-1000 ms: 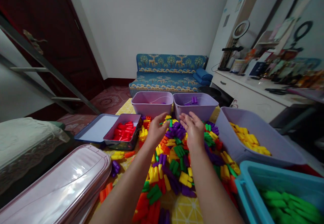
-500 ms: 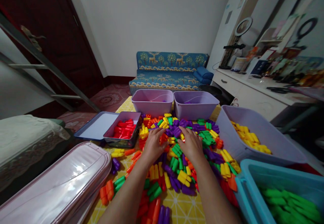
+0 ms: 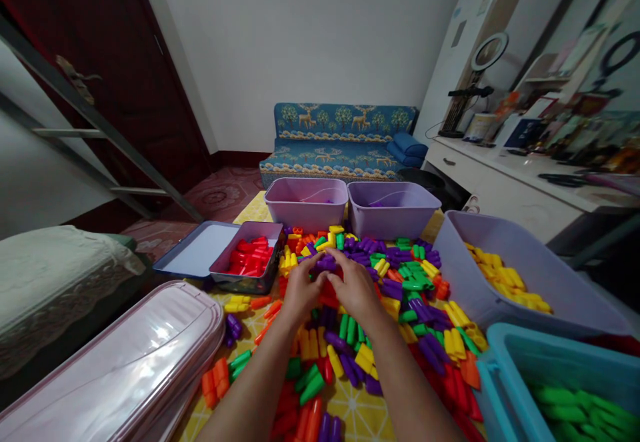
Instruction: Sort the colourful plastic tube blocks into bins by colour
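My left hand (image 3: 303,290) and my right hand (image 3: 354,290) are close together over the pile of plastic blocks. Their fingers curve inward, with the thumbs nearly meeting and a gap left between thumb and index finger on each hand. Purple blocks (image 3: 326,264) show in the space between the hands, touching or just behind the fingertips; a firm grip is not visible. Red pieces (image 3: 327,292) lie below the thumbs. Around them spread yellow blocks (image 3: 367,357), green blocks (image 3: 351,329) and more purple blocks (image 3: 367,247).
Two lilac bins (image 3: 306,214) stand behind the pile. On the left are a tin (image 3: 245,283) of red blocks and stacked pink lids (image 3: 120,355). A lilac bin (image 3: 450,275) of yellow blocks and a blue bin (image 3: 505,375) of green blocks stand right, on the yellow cloth (image 3: 353,405).
My hands, spread apart over the pile before, have come together, mostly by the right hand moving left. The fingers have curled inward around the purple blocks. The view has shifted slightly.
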Motion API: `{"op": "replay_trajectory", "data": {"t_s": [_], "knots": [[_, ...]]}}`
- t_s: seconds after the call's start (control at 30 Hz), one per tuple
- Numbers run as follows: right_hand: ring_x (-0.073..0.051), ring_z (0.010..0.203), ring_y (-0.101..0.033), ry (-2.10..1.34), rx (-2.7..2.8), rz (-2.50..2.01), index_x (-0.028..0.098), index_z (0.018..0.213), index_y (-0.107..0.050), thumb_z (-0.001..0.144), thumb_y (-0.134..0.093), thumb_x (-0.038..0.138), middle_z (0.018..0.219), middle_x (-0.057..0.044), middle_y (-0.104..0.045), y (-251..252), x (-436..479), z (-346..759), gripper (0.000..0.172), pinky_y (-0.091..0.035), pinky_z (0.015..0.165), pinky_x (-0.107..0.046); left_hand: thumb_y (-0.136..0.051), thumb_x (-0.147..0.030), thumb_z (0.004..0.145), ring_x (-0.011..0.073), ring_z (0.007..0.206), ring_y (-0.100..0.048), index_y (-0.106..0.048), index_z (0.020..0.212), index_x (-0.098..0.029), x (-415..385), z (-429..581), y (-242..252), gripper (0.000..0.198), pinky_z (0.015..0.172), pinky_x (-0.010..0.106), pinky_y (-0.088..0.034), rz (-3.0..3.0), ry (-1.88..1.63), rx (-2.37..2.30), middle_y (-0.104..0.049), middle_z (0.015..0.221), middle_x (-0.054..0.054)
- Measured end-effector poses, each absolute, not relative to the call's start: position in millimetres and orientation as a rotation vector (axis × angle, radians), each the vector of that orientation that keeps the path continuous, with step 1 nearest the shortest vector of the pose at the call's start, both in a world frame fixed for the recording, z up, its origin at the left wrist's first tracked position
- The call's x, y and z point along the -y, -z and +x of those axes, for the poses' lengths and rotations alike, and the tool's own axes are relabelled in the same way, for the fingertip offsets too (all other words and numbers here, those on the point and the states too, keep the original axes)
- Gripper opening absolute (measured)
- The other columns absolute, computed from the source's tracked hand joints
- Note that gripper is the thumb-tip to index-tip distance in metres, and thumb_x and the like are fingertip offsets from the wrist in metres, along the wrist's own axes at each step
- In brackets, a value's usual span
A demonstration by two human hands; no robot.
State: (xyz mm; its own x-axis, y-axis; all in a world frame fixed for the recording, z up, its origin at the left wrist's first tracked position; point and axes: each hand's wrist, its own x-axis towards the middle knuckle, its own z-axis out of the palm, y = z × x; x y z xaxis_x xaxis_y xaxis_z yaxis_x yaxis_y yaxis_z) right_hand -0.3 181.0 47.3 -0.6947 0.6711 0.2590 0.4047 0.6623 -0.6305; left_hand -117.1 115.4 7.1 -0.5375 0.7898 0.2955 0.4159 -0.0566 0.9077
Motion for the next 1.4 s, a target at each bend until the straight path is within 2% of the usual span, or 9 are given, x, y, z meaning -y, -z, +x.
{"op": "replay_trajectory", "data": {"t_s": [0.17,0.43,0.63,0.77,0.9,1.0,1.17,1.27,1.4], "knots": [[-0.02,0.097,-0.065,-0.888,2.272,-0.767,0.026,0.116,-0.06,0.082,-0.059,0.025,0.107,-0.003,-0.07,-47,-181,-1,0.034,-0.047,0.085,-0.031,-0.065,-0.031,0.074,0.0228,0.093,-0.066,-0.069,0.103,-0.012,-114,-121,-13,0.035,0.089,0.034,-0.049,1.106,-1.72,-1.516,-0.072,0.1,0.008],[-0.017,0.075,-0.065,-0.934,2.24,-0.859,0.023,0.088,-0.061,0.074,-0.061,0.021,0.081,0.0,-0.07,-45,-191,6,0.014,-0.047,0.069,-0.027,-0.069,-0.032,0.07,0.0227,0.09,-0.067,-0.071,0.097,-0.011,-114,-117,-10,0.034,0.084,0.032,-0.051,1.042,-1.722,-1.547,-0.073,0.097,0.009],[-0.016,0.073,-0.064,-1.063,2.212,-0.816,0.023,0.101,-0.064,0.071,-0.06,0.018,0.079,-0.001,-0.07,-40,-203,17,0.031,-0.05,0.067,-0.027,-0.061,-0.036,0.079,0.0215,0.09,-0.065,-0.071,0.098,-0.013,-115,-114,-6,0.031,0.083,0.033,-0.05,1.172,-1.622,-1.757,-0.072,0.095,0.009],[-0.018,0.072,-0.066,-1.265,1.913,-0.844,0.018,0.091,-0.067,0.065,-0.064,0.02,0.078,-0.004,-0.071,-53,-223,16,0.026,-0.053,0.066,-0.031,-0.06,-0.037,0.08,0.0224,0.095,-0.062,-0.068,0.109,-0.018,-111,-109,-10,0.035,0.085,0.034,-0.049,1.481,-1.302,-2.057,-0.067,0.102,0.009],[-0.018,0.086,-0.068,-1.492,1.256,-0.599,0.019,0.1,-0.061,0.065,-0.068,0.03,0.095,-0.005,-0.07,-81,-244,1,0.037,-0.054,0.076,-0.031,-0.066,-0.02,0.072,0.0236,0.102,-0.06,-0.051,0.132,-0.022,-124,-104,-25,0.062,0.088,0.033,-0.048,1.663,-0.98,-2.262,-0.059,0.12,0.013],[-0.018,0.097,-0.066,-1.532,1.023,-0.497,0.02,0.105,-0.057,0.061,-0.073,0.027,0.11,-0.007,-0.066,-86,-251,-7,0.048,-0.052,0.086,-0.032,-0.056,-0.007,0.071,0.0245,0.101,-0.062,-0.056,0.129,-0.024,-145,-104,-43,0.06,0.086,0.033,-0.048,1.684,-0.703,-2.371,-0.065,0.112,0.012],[-0.023,0.095,-0.065,-1.337,1.298,-0.813,0.017,0.107,-0.059,0.07,-0.065,0.035,0.109,-0.013,-0.066,-50,-245,7,0.042,-0.052,0.084,-0.041,-0.053,-0.009,0.073,0.0207,0.089,-0.066,-0.075,0.088,-0.023,-172,-117,-59,0.03,0.082,0.029,-0.048,1.588,-0.698,-2.351,-0.073,0.091,0.006],[-0.026,0.105,-0.06,-0.924,1.679,-0.987,0.016,0.103,-0.063,0.072,-0.06,0.03,0.109,-0.014,-0.066,-28,-240,21,0.034,-0.044,0.096,-0.046,-0.055,-0.012,0.076,0.0174,0.081,-0.065,-0.073,0.095,-0.018,-172,-122,-48,0.027,0.079,0.028,-0.05,1.569,-1.076,-2.23,-0.072,0.087,0.006],[-0.028,0.12,-0.05,-0.61,2.063,-1.128,0.015,0.12,-0.058,0.073,-0.061,0.025,0.125,-0.015,-0.058,-18,-231,28,0.048,-0.037,0.103,-0.045,-0.065,-0.025,0.075,0.0217,0.092,-0.064,-0.066,0.112,-0.015,-156,-116,-28,0.038,0.083,0.033,-0.05,1.666,-1.245,-2.179,-0.067,0.105,0.011]]}}
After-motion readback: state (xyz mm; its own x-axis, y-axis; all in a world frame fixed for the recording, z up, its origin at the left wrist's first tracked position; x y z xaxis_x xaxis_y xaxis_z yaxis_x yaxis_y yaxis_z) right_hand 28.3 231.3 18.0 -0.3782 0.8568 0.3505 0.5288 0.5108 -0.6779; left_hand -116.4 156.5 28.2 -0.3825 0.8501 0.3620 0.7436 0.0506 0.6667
